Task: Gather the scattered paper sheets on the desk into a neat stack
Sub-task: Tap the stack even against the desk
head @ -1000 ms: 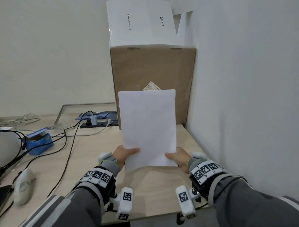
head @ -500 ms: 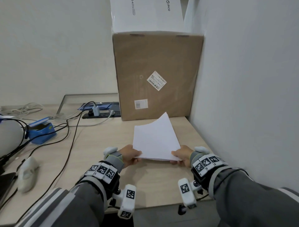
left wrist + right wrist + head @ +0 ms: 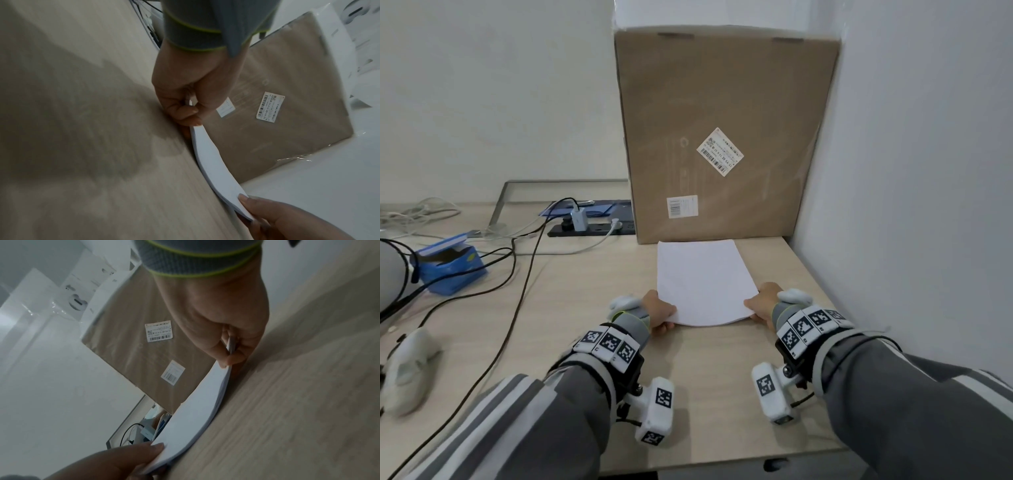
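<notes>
A stack of white paper sheets (image 3: 703,281) lies lengthwise on the light wooden desk (image 3: 592,298), its far edge against the foot of the cardboard box. My left hand (image 3: 659,313) pinches the stack's near left corner, thumb on top. The near right corner is pinched by my right hand (image 3: 760,303) in the same way. In the left wrist view the left hand (image 3: 190,113) holds the stack (image 3: 211,159), whose near edge bows just above the desk. In the right wrist view the right hand (image 3: 230,356) grips the sheets (image 3: 195,410), edges roughly aligned.
A tall cardboard box (image 3: 722,137) stands right behind the stack. A white wall (image 3: 911,171) borders the desk on the right. To the left are a power strip (image 3: 592,228), black cables (image 3: 517,301), a blue box (image 3: 448,263) and a white object (image 3: 407,363).
The stack stood upright between both hands a second ago; it has been tipped forward and laid down flat on the desk. Both hands keep their hold on the near corners.
</notes>
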`<state>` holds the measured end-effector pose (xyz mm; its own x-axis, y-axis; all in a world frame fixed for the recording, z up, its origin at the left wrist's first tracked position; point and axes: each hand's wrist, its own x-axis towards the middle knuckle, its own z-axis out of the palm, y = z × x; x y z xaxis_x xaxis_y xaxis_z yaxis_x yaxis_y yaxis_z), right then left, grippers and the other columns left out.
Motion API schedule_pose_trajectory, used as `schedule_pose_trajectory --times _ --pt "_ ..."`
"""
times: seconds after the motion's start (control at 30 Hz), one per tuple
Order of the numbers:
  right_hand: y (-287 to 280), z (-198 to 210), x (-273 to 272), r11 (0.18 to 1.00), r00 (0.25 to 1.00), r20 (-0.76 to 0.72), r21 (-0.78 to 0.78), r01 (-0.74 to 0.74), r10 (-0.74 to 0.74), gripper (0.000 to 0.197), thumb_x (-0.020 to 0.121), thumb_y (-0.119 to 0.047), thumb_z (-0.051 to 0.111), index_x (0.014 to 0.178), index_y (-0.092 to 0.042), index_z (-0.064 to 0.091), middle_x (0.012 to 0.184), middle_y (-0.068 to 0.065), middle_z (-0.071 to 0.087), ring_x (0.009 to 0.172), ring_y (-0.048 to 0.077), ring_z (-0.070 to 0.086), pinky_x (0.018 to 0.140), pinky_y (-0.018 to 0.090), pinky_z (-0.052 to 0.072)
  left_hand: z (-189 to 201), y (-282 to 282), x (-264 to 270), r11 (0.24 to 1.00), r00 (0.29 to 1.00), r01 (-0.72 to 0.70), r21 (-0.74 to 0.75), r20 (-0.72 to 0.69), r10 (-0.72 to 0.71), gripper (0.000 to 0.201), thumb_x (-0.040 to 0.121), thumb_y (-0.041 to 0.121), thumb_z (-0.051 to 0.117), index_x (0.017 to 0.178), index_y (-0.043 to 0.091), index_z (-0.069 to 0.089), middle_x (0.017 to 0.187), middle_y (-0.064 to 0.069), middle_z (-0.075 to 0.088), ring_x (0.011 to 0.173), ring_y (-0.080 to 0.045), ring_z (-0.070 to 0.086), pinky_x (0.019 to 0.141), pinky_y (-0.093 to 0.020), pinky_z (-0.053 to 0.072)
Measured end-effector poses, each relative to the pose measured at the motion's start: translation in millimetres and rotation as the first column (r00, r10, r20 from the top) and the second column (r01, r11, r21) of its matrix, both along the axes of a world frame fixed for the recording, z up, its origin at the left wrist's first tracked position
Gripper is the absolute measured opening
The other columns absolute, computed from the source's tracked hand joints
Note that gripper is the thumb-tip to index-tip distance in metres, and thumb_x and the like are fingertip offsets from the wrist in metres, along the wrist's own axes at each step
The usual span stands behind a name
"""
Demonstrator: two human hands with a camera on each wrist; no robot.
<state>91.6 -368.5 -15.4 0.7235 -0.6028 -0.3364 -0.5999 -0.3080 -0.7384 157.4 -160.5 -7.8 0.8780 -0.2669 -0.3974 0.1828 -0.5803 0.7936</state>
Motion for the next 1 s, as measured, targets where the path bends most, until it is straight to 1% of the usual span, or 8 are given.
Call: schedule_pose_trajectory --times 0.2,0.33,0.47,0.6,0.67,0.77,0.9,1.0 --pt "-3 2 10 0.974 0.987 -0.12 -0.185 -0.129 0.108 0.026 0.091 -0.015 0.05 0.112 -0.003 0.06 0.088 0.008 0.063 0.079 0.023 0.06 0.066 0.024 0.04 -1 -3 15 0.979 0.994 0.088 0.185 0.047 -0.098 0.021 0.094 0.019 0.046 0.1 0.001 0.055 0.069 -0.01 0.055 0.055 -0.023 0.049 0.051 -0.025 0.041" --pt "-7 5 11 0.976 0.989 -0.089 -0.178 -0.129 0.114 0.034 0.093 -0.022 0.051 0.121 -0.003 0.053 0.132 0.02 0.057 0.099 0.026 0.056 0.078 0.03 0.047 4 5 25 0.871 0.964 0.08 0.485 0.186 -0.192 0.034 0.101 0.036 0.035 0.102 0.007 0.053 0.114 -0.007 0.057 0.094 -0.025 0.05 0.082 -0.03 0.037" --pt "-19 1 19 0.997 0.996 0.065 0.041 -0.068 0.066 0.078 0.085 -0.034 0.059 0.147 -0.001 0.025 0.147 0.015 0.039 0.13 0.036 0.044 0.106 0.044 0.041 8 7 31 0.976 0.981 -0.027 0.214 0.195 -0.015 0.023 0.099 0.026 0.04 0.1 0.005 0.05 0.104 -0.013 0.052 0.09 -0.025 0.047 0.081 -0.033 0.042" --pt "-22 0 14 0.949 0.992 0.123 0.311 -0.041 0.002 0.057 0.09 -0.041 0.049 0.132 -0.003 0.048 0.123 0.007 0.06 0.108 0.029 0.058 0.094 0.04 0.049 11 2 14 0.918 0.979 -0.176 -0.356 -0.158 0.127 0.035 0.101 0.023 0.042 0.125 -0.001 0.05 0.118 -0.014 0.055 0.112 -0.032 0.054 0.087 -0.036 0.042" --pt "-8 17 -1 0.913 0.99 0.141 0.399 -0.087 0.033 0.03 0.1 -0.032 0.037 0.116 -0.011 0.051 0.112 0.006 0.06 0.103 0.026 0.058 0.082 0.031 0.046 14 3 6 0.892 0.973 -0.162 -0.422 -0.22 0.072 0.039 0.103 0.023 0.038 0.134 0.0 0.045 0.129 -0.013 0.054 0.118 -0.031 0.052 0.087 -0.035 0.039" --pt "-3 28 -15 0.904 0.98 0.198 0.413 -0.109 0.028 0.032 0.102 -0.029 0.032 0.128 -0.015 0.046 0.126 0.012 0.057 0.126 0.029 0.051 0.098 0.032 0.039 15 2 4 0.883 0.97 -0.18 -0.434 -0.225 0.088 0.043 0.103 0.025 0.038 0.138 0.001 0.043 0.134 -0.015 0.054 0.115 -0.032 0.055 0.085 -0.036 0.041" --pt "-10 23 -10 0.909 0.975 0.207 0.416 -0.019 -0.075 0.05 0.102 -0.03 0.03 0.143 -0.002 0.033 0.147 0.015 0.042 0.139 0.032 0.036 0.116 0.041 0.028 17 3 5 0.875 0.963 -0.252 -0.413 -0.195 0.185 0.043 0.102 0.026 0.038 0.132 -0.003 0.047 0.098 -0.011 0.058 0.077 -0.028 0.054 0.062 -0.033 0.04" --pt "-9 19 -7 0.883 0.98 0.195 0.465 -0.065 -0.031 0.04 0.101 -0.042 0.029 0.131 -0.018 0.041 0.131 0.004 0.054 0.124 0.027 0.051 0.108 0.036 0.037 18 2 -1 0.852 0.957 -0.247 -0.461 -0.254 0.14 0.04 0.103 0.021 0.036 0.137 0.001 0.041 0.12 -0.012 0.054 0.103 -0.028 0.052 0.081 -0.035 0.039"
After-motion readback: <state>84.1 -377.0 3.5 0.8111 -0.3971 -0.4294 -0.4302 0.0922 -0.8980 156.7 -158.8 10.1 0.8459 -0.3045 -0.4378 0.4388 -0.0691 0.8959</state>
